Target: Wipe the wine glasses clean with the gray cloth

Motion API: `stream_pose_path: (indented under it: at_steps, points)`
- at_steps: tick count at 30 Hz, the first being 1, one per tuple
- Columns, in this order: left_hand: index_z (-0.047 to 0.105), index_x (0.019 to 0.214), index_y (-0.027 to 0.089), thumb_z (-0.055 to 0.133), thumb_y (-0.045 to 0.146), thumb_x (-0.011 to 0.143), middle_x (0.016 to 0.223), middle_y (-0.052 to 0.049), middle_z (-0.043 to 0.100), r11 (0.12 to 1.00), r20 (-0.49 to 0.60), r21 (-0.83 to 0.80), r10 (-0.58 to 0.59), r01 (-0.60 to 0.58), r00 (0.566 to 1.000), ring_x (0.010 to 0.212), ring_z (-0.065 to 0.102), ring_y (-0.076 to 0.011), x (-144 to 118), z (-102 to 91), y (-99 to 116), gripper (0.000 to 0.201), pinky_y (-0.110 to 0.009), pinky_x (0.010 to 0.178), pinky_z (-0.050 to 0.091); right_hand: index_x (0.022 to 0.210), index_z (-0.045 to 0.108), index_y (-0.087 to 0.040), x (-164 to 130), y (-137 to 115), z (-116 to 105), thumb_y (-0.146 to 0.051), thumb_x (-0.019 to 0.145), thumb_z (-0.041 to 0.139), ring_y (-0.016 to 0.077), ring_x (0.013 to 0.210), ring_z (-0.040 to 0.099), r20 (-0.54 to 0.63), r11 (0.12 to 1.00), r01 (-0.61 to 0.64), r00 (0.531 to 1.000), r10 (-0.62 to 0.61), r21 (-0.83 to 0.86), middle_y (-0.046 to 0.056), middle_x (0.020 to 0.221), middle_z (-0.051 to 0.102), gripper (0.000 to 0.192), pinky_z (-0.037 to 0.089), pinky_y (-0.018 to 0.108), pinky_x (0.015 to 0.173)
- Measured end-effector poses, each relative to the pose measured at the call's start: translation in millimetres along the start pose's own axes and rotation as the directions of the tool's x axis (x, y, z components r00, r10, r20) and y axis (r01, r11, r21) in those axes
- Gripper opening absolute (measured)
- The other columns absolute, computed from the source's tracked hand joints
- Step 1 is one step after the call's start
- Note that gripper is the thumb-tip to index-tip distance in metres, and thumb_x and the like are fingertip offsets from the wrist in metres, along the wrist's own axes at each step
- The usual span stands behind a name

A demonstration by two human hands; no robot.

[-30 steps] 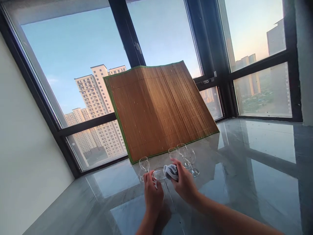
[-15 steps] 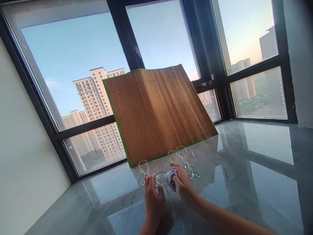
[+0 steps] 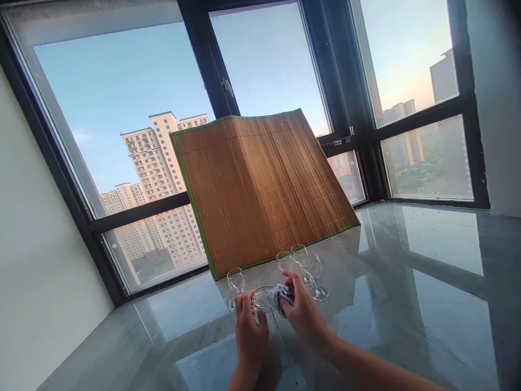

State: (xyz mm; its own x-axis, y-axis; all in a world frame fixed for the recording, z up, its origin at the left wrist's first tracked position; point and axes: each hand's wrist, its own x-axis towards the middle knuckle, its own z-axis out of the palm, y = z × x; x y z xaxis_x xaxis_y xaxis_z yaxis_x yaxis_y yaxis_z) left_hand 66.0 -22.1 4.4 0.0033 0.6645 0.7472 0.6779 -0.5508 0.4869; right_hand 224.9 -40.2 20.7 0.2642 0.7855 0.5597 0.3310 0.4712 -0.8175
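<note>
Between my hands a clear wine glass (image 3: 264, 299) lies on its side in the air above the grey surface. My left hand (image 3: 249, 328) is closed around its left end, with the fingers over the top and the thumb below. A grey-white cloth (image 3: 282, 298) is bunched in my right hand (image 3: 302, 309) and pressed against the right end of the glass. Cloth and fingers hide that end and any stem. Just beyond my left hand stands another wine glass (image 3: 235, 279). Behind my right hand are three more, the nearest a wine glass (image 3: 311, 266) with its round foot showing.
A brown bamboo mat (image 3: 264, 184) with a green border leans against the dark window frame (image 3: 368, 152) behind the glasses. The glossy grey surface (image 3: 399, 315) reflects the windows. A white wall (image 3: 36, 260) is at the left.
The cloth and my right hand's fingers have shifted slightly on the glass. Both hands and the glass appear a little further left, as does the whole view.
</note>
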Motion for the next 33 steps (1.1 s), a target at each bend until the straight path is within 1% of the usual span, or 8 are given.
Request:
stream_pose_path:
  at_steps: [4,9,13,16,20,24,30,33]
  points:
    - [0.056,0.114,0.019,0.044,0.006,0.077,0.111,-0.009,0.056,1.0,-0.036,-0.023,0.017,-0.017,0.999,0.105,0.056,-0.023,0,1.8,-4,0.042,-0.038,0.088,0.051,0.123,0.051,-0.021,-4,-3,3,-0.018,0.078,0.054,0.0205,0.085,0.063,0.099,0.994,-0.043,0.994,0.033,0.102,0.004,0.095,0.063,0.045,0.049,0.035,0.081]
    - [0.057,0.109,0.019,0.041,0.0,0.071,0.104,-0.007,0.055,0.998,-0.072,-0.035,-0.056,0.053,0.996,0.086,0.056,-0.0188,1,1.7,-5,0.045,-0.035,0.081,0.052,0.139,0.042,-0.018,-10,-8,2,-0.017,0.076,0.055,0.0217,0.09,0.065,0.291,0.97,-0.115,0.955,0.049,0.215,0.007,0.103,0.069,0.064,0.05,0.037,0.085]
    - [0.057,0.107,0.019,0.042,0.001,0.072,0.103,-0.007,0.054,0.992,-0.119,-0.049,-0.118,0.113,0.986,0.084,0.056,-0.0181,2,-0.8,-4,0.042,-0.035,0.079,0.051,0.146,0.034,-0.02,-13,-16,-3,-0.008,0.064,0.058,0.0252,0.109,0.063,0.383,0.956,-0.101,0.924,-0.013,0.276,0.01,0.121,0.067,0.087,0.045,0.043,0.101]
    - [0.056,0.106,0.019,0.045,0.003,0.074,0.103,-0.006,0.055,0.991,-0.127,-0.042,-0.131,0.127,0.983,0.088,0.057,-0.0193,3,-3.0,-3,0.038,-0.035,0.079,0.051,0.153,0.023,-0.025,-14,-20,-5,-0.004,0.061,0.056,0.0248,0.114,0.061,0.45,0.927,-0.081,0.887,-0.1,0.367,0.009,0.128,0.065,0.1,0.042,0.045,0.106]
    - [0.056,0.103,0.019,0.047,0.004,0.072,0.101,-0.007,0.055,0.997,-0.098,-0.04,-0.073,0.07,0.992,0.094,0.057,-0.0215,3,-3.9,-1,0.036,-0.037,0.082,0.05,0.156,0.014,-0.028,-15,-21,-3,-0.003,0.062,0.057,0.0235,0.118,0.06,0.505,0.896,-0.067,0.843,-0.184,0.439,0.008,0.138,0.059,0.106,0.04,0.046,0.109]
    - [0.056,0.101,0.02,0.047,0.001,0.068,0.101,-0.006,0.055,0.996,-0.041,-0.094,0.001,-0.005,0.999,0.093,0.058,-0.0209,1,-3.4,4,0.04,-0.035,0.082,0.051,0.157,0.01,-0.027,-15,-19,-1,-0.003,0.064,0.059,0.023,0.12,0.058,0.531,0.887,-0.101,0.829,-0.175,0.451,0.009,0.136,0.059,0.109,0.039,0.049,0.11]
    - [0.056,0.098,0.02,0.045,0.0,0.067,0.099,-0.006,0.054,0.996,-0.024,-0.091,0.021,-0.024,0.999,0.091,0.058,-0.0204,1,-6.8,9,0.038,-0.033,0.08,0.051,0.157,0.011,-0.026,-14,-17,-5,0.001,0.063,0.057,0.0232,0.12,0.058,0.549,0.893,-0.119,0.821,-0.158,0.435,0.01,0.137,0.059,0.108,0.038,0.048,0.109]
    - [0.054,0.101,0.019,0.044,-0.001,0.064,0.1,-0.007,0.055,0.994,-0.006,-0.105,0.033,-0.033,0.999,0.091,0.059,-0.0201,1,-7.6,9,0.043,-0.033,0.079,0.052,0.156,0.013,-0.026,-13,-17,-8,0.003,0.06,0.056,0.0235,0.12,0.058,0.588,0.877,-0.155,0.792,-0.165,0.454,0.011,0.14,0.057,0.109,0.038,0.047,0.108]
